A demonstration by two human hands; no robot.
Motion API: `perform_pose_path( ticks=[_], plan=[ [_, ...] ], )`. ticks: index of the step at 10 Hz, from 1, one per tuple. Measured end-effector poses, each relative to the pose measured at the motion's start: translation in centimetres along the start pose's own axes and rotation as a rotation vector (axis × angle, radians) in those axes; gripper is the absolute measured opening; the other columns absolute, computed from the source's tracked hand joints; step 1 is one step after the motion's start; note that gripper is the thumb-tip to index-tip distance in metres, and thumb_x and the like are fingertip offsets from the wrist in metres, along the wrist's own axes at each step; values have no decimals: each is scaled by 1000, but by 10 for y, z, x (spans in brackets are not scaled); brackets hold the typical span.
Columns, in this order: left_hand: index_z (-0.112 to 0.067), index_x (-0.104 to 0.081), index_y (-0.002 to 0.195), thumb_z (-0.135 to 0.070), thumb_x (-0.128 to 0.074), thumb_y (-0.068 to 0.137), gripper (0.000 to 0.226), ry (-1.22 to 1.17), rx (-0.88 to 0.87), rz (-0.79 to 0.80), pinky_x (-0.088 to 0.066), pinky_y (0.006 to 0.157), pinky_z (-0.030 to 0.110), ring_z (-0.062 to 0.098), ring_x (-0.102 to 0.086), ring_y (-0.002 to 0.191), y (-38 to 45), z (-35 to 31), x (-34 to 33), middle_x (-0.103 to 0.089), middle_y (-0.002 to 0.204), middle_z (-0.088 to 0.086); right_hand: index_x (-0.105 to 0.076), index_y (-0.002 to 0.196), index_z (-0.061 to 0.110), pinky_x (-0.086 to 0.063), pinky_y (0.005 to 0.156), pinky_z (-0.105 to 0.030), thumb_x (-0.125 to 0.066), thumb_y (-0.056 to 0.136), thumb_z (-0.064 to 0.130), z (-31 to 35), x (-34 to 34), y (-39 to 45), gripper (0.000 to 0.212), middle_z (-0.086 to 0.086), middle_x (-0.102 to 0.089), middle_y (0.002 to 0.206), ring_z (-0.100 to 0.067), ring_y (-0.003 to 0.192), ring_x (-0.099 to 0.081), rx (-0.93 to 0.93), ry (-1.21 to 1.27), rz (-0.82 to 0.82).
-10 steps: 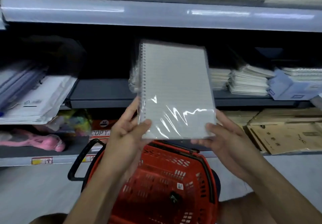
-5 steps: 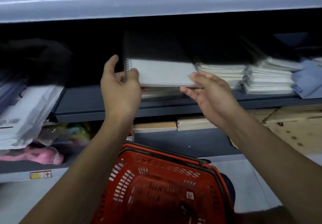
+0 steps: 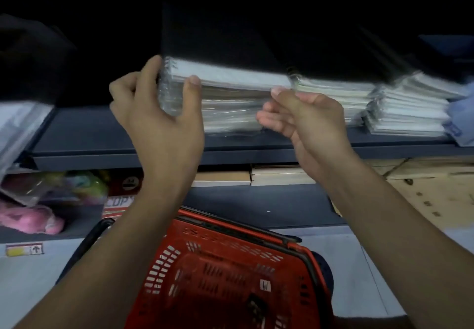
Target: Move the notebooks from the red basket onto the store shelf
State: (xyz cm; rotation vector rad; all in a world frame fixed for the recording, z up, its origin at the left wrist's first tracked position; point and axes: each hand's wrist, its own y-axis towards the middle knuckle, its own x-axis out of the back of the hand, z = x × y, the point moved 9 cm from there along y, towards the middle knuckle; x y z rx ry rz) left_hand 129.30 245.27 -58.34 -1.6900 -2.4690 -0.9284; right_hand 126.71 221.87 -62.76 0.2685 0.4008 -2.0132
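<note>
A plastic-wrapped spiral notebook [image 3: 225, 76] lies flat on top of a stack of wrapped notebooks [image 3: 230, 108] on the dark shelf [image 3: 89, 134]. My left hand [image 3: 156, 113] grips the stack's left corner at the spiral edge, thumb on the front and fingers round the side. My right hand [image 3: 305, 121] is at the stack's right front corner, thumb tip touching the top notebook's edge, fingers loosely curled below. The red basket [image 3: 223, 272] stands below my arms; no notebook shows inside it.
More wrapped notebook stacks [image 3: 400, 105] fill the shelf to the right. White packets [image 3: 18, 128] lean at the left. Below are pink and coloured goods [image 3: 33, 218], paper reams [image 3: 277, 176] and cardboard [image 3: 431, 195]. The shelf above is dark.
The notebook went from upright in front of me to flat on the shelf stack. Both hands followed it forward, and my view moved closer to the shelf.
</note>
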Motion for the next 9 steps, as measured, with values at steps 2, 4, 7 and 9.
perform_pose_path(
  ticks=[2,4,7,9],
  plan=[
    [-9,-57,129,-50,-57,95,53,38,16,16,-44,100,29,27,-50,117,24,11,-15,-40,118,-1,-58,120,-2,-62,59,-28,-73,92,13,-1,-14,10,35,-17,-73,84,-29,67,-77,-51,-48,-49],
    [-20,-51,141,-48,-62,94,56,-40,-12,65,-47,103,30,19,-51,118,9,5,-2,-40,124,-2,-58,117,2,-63,64,-32,-70,95,26,4,-3,-6,34,-16,-72,82,-30,71,-77,-28,-69,-37],
    [-12,-57,135,-42,-59,95,50,-431,56,257,-52,103,42,16,-65,117,-49,-52,31,-68,125,4,-68,113,16,-60,89,-42,-48,106,25,49,43,-88,24,-12,-73,113,-21,108,-71,276,-228,40],
    [-7,-57,137,-40,-49,95,54,-548,42,299,-45,112,39,14,-61,127,-114,-109,77,-68,132,3,-64,123,18,-47,107,-51,-49,98,40,74,64,-183,36,-1,-65,132,-16,129,-58,504,-204,22]
  ],
)
